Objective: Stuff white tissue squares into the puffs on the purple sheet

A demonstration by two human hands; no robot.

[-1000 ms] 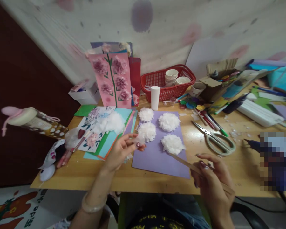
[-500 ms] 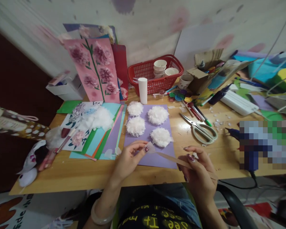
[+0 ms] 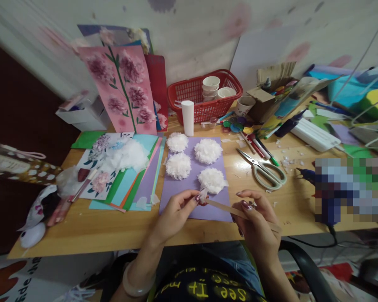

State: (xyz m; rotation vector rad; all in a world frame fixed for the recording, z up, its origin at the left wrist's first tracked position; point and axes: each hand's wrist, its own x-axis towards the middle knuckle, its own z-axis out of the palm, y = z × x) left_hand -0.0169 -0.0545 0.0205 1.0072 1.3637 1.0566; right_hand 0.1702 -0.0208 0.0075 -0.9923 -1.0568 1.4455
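Observation:
My left hand point(image 3: 180, 211) is closed in a pinch on a small piece of thin white paper point(image 3: 203, 194), gathered at the fingertips. My right hand point(image 3: 258, 220) is closed around a flat wooden craft stick point(image 3: 223, 206), whose far end meets the paper in my left fingers. Both hands are above the near edge of a purple sheet point(image 3: 174, 195). On that sheet sit several fluffy white paper flowers, one of them point(image 3: 211, 180) just beyond my fingertips.
Scissors point(image 3: 264, 169) and a blue glue gun point(image 3: 327, 195) lie at right. A white cylinder point(image 3: 187, 119) stands before a red basket point(image 3: 204, 110) of paper cups. Coloured sheets point(image 3: 146, 193) lie at left, below a pink flower picture point(image 3: 122, 94).
The white paper, flatter before, is now crumpled around the tip of the craft stick. My hands have come slightly closer together.

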